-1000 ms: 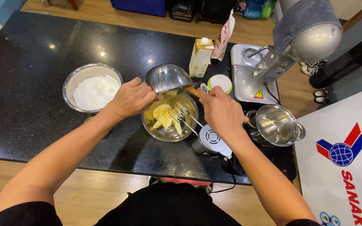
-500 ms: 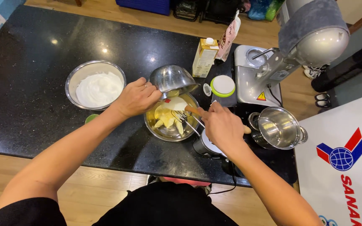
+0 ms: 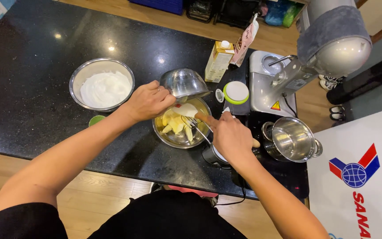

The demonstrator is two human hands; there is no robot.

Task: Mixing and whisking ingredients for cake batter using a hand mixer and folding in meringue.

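Change since earlier: both hands sit in much the same place as half a second ago; the small tipped bowl (image 3: 183, 82) stays tilted over the mixing bowl (image 3: 182, 125), and the pale dollop under its lip looks a little larger.
Left hand (image 3: 149, 101): fingers clenched around the rim of the small tipped bowl, holding it on its side, mouth turned down toward the mixing bowl.
Right hand (image 3: 231, 135): fingers wrapped around the wooden handle of a wire whisk (image 3: 194, 125), forefinger stretched along it; the wires dip into the mixing bowl.
Small tipped bowl: polished steel, rounded, mirror-bright outside.
Mixing bowl: round steel, resting on the countertop (image 3: 36, 57) between the two hands; inside are glossy yellow pieces and a smooth white dollop.
Wide bowl (image 3: 101, 84): shallow steel, well left of the mixing bowl, filled with soft white cream, swirled on top.
Countertop: black speckled stone, shiny, with light spots reflected.
Carton (image 3: 218, 61): tall yellow-and-white box with a white cap, just behind the tipped bowl.
Stand mixer (image 3: 315, 53): grey metal body, domed head, at the right end.
Steel pot (image 3: 292, 139): cylindrical, shiny, just right of the right hand.
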